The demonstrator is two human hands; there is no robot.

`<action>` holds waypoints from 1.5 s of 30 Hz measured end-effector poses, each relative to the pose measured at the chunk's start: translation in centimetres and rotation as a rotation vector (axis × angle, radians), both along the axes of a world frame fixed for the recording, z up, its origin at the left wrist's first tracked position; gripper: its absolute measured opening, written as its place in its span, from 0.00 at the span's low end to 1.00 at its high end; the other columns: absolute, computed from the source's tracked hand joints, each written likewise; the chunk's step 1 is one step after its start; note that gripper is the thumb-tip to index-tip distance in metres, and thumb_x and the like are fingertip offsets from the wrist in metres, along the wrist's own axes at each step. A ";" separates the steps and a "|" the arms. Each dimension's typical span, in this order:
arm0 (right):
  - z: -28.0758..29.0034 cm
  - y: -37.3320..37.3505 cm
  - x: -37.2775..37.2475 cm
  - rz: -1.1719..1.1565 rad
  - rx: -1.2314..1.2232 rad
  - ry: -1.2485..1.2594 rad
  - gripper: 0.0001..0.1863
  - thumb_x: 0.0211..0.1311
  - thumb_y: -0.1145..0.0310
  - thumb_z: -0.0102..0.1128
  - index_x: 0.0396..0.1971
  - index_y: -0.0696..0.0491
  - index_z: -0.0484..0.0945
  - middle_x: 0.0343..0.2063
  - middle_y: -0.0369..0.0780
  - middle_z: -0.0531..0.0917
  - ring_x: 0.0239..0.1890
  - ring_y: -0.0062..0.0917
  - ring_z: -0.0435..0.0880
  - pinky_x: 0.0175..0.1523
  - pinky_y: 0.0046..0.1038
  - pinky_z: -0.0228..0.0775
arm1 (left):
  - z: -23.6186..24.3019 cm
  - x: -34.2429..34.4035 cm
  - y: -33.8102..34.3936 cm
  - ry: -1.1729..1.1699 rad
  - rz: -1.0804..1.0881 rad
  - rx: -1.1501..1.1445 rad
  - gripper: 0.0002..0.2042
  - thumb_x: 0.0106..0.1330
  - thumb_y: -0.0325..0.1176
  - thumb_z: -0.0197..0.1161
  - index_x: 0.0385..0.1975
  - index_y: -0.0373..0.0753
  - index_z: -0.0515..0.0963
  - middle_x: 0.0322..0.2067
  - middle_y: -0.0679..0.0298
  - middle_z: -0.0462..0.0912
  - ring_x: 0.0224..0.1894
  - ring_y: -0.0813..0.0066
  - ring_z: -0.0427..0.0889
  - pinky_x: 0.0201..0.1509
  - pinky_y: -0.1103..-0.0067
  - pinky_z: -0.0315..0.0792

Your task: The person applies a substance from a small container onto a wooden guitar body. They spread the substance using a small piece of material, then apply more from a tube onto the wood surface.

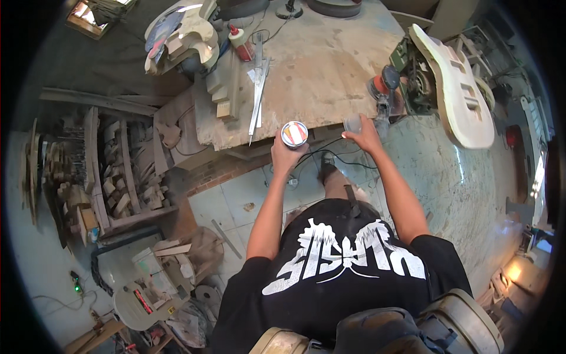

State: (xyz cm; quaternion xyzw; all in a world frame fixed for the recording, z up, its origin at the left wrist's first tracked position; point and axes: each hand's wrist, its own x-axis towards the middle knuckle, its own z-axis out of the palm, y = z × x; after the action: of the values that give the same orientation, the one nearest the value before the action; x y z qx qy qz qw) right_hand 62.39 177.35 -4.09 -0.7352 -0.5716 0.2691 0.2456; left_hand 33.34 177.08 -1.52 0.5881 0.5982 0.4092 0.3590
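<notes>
My left hand (286,158) is closed around a small round can (295,134), whose white, red and yellow top faces up. It is at the front edge of the wooden workbench (312,76). A short way to the right, my right hand (367,137) grips a small translucent cup (352,124) between thumb and fingers, also by the bench edge. The two hands are apart. Beyond my left hand, metal rulers (259,97) lie on the bench. An orange and black sander (386,82) is nearest to my right hand, at the bench's right edge.
A glue bottle (242,44), wood blocks (223,105) and pale guitar bodies (203,35) crowd the bench's left side. Another guitar body (463,88) leans at the right. Wood scraps fill a rack (121,171) on the left. A black cable (339,159) hangs below the bench edge.
</notes>
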 end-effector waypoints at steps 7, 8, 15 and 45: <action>-1.5 11.0 3.9 0.102 -0.157 -0.205 0.53 0.43 0.52 0.80 0.69 0.53 0.60 0.59 0.56 0.69 0.60 0.54 0.73 0.62 0.45 0.70 | -3.7 4.9 8.3 0.238 -0.043 -0.150 0.38 0.43 0.45 0.80 0.55 0.39 0.73 0.52 0.51 0.81 0.57 0.48 0.78 0.65 0.58 0.66; -1.1 11.8 4.3 0.086 -0.140 -0.241 0.53 0.43 0.54 0.80 0.69 0.54 0.60 0.57 0.57 0.70 0.59 0.55 0.73 0.61 0.46 0.69 | -3.6 5.4 8.9 0.303 -0.051 -0.158 0.40 0.42 0.48 0.81 0.56 0.38 0.72 0.55 0.50 0.80 0.60 0.48 0.76 0.68 0.57 0.64; -0.3 12.2 4.9 0.077 -0.112 -0.350 0.45 0.48 0.56 0.78 0.64 0.55 0.65 0.54 0.56 0.71 0.55 0.57 0.74 0.58 0.47 0.70 | -10.3 6.9 12.3 0.509 -0.087 -0.173 0.55 0.40 0.57 0.80 0.69 0.37 0.62 0.70 0.46 0.64 0.75 0.52 0.58 0.78 0.47 0.39; 0.4 14.1 -5.9 0.158 -0.004 0.044 0.15 0.52 0.63 0.64 0.34 0.60 0.83 0.28 0.52 0.85 0.35 0.46 0.87 0.42 0.42 0.78 | -3.6 4.9 11.1 0.320 -0.216 0.099 0.25 0.63 0.37 0.68 0.58 0.33 0.74 0.60 0.46 0.75 0.62 0.46 0.72 0.66 0.61 0.66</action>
State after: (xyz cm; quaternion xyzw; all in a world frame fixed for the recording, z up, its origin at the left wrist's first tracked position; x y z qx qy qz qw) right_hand 56.46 191.50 -3.73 -0.6821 -0.6220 0.3048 0.2344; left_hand 38.21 188.19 -5.08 0.7235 0.5600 0.2985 0.2717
